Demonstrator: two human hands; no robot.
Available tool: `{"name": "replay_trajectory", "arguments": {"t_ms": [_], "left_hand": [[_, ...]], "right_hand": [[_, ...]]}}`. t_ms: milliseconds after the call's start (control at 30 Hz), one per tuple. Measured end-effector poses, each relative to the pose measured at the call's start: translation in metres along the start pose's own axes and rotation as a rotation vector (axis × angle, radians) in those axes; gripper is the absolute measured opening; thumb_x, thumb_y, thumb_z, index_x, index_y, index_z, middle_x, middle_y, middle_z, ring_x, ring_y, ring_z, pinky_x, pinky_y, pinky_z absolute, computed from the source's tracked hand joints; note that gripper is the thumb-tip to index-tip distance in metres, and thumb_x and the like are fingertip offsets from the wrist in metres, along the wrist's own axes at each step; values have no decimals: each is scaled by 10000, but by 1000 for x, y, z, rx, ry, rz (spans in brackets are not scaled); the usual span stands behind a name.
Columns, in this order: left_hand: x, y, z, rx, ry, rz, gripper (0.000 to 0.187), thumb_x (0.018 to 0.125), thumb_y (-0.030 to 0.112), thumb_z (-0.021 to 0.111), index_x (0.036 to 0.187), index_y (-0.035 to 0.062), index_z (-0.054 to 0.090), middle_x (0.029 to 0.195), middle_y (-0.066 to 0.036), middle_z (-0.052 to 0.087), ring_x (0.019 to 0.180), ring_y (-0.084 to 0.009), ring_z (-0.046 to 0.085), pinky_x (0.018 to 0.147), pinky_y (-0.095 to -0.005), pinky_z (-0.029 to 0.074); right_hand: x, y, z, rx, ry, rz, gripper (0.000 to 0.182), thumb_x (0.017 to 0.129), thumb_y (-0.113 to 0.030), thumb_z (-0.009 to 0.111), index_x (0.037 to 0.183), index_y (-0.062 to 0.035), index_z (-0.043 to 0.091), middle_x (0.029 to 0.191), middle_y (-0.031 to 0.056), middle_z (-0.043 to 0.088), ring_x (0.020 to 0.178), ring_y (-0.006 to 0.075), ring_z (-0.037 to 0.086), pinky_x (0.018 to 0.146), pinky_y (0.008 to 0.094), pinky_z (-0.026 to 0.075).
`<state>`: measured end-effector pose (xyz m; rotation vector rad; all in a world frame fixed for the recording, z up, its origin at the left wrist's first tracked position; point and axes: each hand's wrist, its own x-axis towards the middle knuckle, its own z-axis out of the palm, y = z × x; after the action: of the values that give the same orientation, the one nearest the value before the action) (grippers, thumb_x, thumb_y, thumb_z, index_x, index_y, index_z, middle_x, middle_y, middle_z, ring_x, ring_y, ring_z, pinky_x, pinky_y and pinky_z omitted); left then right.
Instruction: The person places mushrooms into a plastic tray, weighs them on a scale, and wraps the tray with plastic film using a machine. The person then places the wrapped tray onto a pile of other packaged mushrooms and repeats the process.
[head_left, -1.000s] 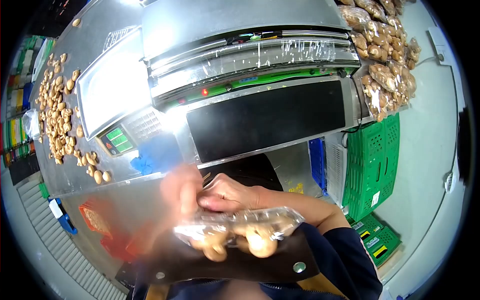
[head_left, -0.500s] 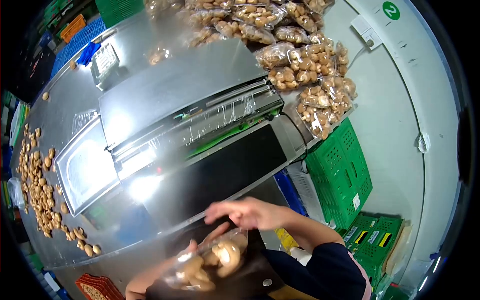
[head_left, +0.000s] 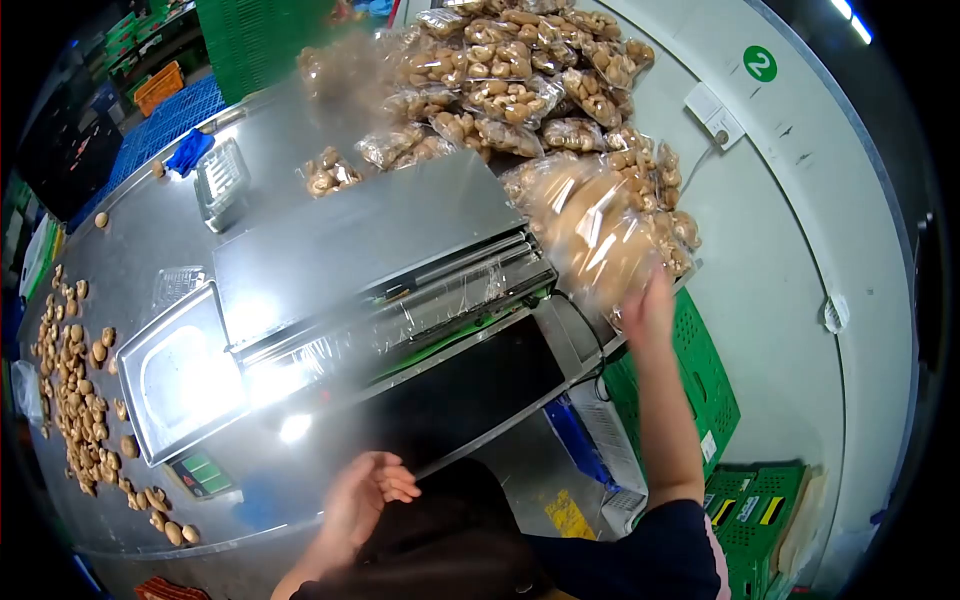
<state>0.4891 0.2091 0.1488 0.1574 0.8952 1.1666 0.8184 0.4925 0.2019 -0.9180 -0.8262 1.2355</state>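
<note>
My right hand is stretched out to the right and grips the near end of a clear wrapped pack of mushrooms, blurred by motion. That pack is in front of a large pile of bagged mushrooms at the back. Near the table's front edge, my left hand has its fingers apart and slightly curled, with nothing in it. Beyond it stands a metal wrapping machine with clear film along its rollers and a black plate in front.
Loose mushrooms lie on the left of the metal table beside an empty metal tray. A small scale is below the tray. Green crates stand at the right, and a clear plastic tray lies farther back.
My right hand has moved up and right from near my body, now with the wrapped mushroom pack. My left hand no longer touches the pack. The view has shifted slightly.
</note>
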Motion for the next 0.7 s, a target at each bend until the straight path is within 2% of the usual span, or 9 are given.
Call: {"name": "replay_trajectory", "arguments": {"t_ms": [33, 167, 233, 300, 367, 433, 567, 600, 700], "left_hand": [[-2, 2, -3, -14, 47, 25, 388, 947, 345, 516, 1067, -21, 562, 903, -181, 674, 788, -304, 673, 718, -372, 540], [-17, 3, -19, -31, 141, 73, 338, 944, 305, 531, 1041, -16, 573, 888, -173, 669, 762, -294, 667, 699, -369, 535], [-31, 1, -29, -40, 178, 88, 313, 946, 285, 531, 1042, -9, 576, 888, -171, 667, 764, -288, 665, 696, -368, 532], [-45, 1, -43, -36, 251, 132, 285, 949, 264, 527, 1048, 2, 579, 890, -169, 665, 772, -281, 663, 696, -367, 529], [-65, 7, -59, -88, 344, 209, 224, 965, 184, 513, 1080, 1, 573, 927, -163, 665, 804, -250, 666, 722, -340, 533], [-89, 15, -87, -40, 460, 380, 224, 962, 192, 548, 1091, 11, 573, 955, -147, 665, 814, -226, 666, 725, -314, 529], [-136, 29, -172, 186, 964, 804, 203, 929, 94, 575, 1115, 13, 560, 965, -126, 657, 843, -198, 653, 716, -296, 513], [-151, 33, -205, 498, 1248, 718, 249, 896, 66, 606, 1133, 14, 552, 989, -113, 657, 852, -181, 643, 722, -295, 512], [-195, 48, -294, 1157, 1631, 530, 530, 755, 141, 730, 1236, 49, 528, 1247, -205, 527, 1176, -321, 514, 954, -438, 437]], "right_hand": [[35, -13, -4, 197, 190, 29, 350, 1038, -309, 391, 1197, -28, 524, 1133, 133, 630, 997, 213, 616, 878, 327, 519], [70, 11, 18, 77, -174, 93, 343, 1016, -317, 449, 1178, -24, 526, 1103, 128, 626, 851, 202, 611, 725, 301, 496], [26, 37, 78, -20, -191, 217, 334, 1018, -297, 438, 1063, 3, 579, 873, 109, 675, 668, 176, 595, 560, 281, 449], [-15, 64, 116, -193, -371, 280, 355, 1020, -318, 432, 1003, 5, 579, 740, 97, 651, 524, 141, 542, 437, 251, 379], [-50, 87, 145, -404, -568, 185, 392, 1017, -352, 435, 950, 10, 569, 611, 73, 589, 408, 106, 464, 357, 229, 299], [-83, 96, 180, -563, -742, 22, 447, 1009, -386, 439, 817, -3, 564, 490, 16, 487, 362, 69, 404, 343, 221, 271], [-122, 102, 232, -824, -949, -141, 419, 1002, -304, 471, 717, -7, 552, 491, -2, 465, 400, 48, 424, 397, 211, 289], [-135, 106, 246, -858, -972, -186, 407, 996, -283, 480, 710, -2, 552, 490, 2, 467, 410, 51, 439, 408, 216, 298], [-184, 111, 290, -904, -1025, -269, 327, 963, -206, 518, 720, 8, 565, 591, 48, 571, 443, 84, 505, 430, 228, 355]]}}
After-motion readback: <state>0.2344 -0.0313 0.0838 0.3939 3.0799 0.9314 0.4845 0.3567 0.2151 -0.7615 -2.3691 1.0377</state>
